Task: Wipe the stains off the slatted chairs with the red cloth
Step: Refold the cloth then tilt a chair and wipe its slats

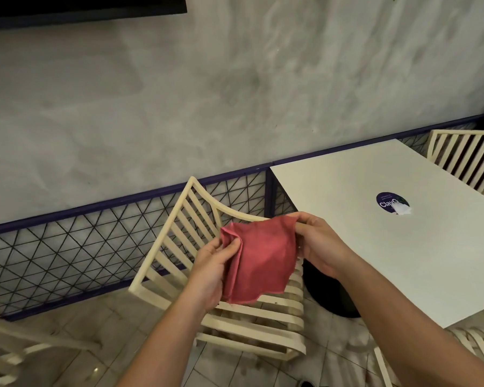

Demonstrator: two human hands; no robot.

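- Left hand [211, 265]: the doubled left edge of the soft red square cloth [263, 255] is pinched between the thumb and curled fingers.
- Right hand [317, 243]: the cloth's upper right corner is pinched between thumb and fingertips.
- Position: the cloth is held in the air between both hands, above the seat of the cream slatted chair [263, 311]. No contact with the slats can be made out.
- Risk: the cloth is gripped only at its edges. Were one pinch released before the fabric is bunched, it would probably droop and slip through the seat gaps to the grey tiled floor [235, 367].
- Risk: stains inside the gaps may be missed if only the slat tops are swept.
- Orientation: the cloth is presented as a nearly flat sheet facing the camera. Its long axis runs from the held upper edge down to the free lower hem, leaning slightly to lower left.
- Surroundings: the white rectangular counter [403, 261] stands just beside the chair, on its right.
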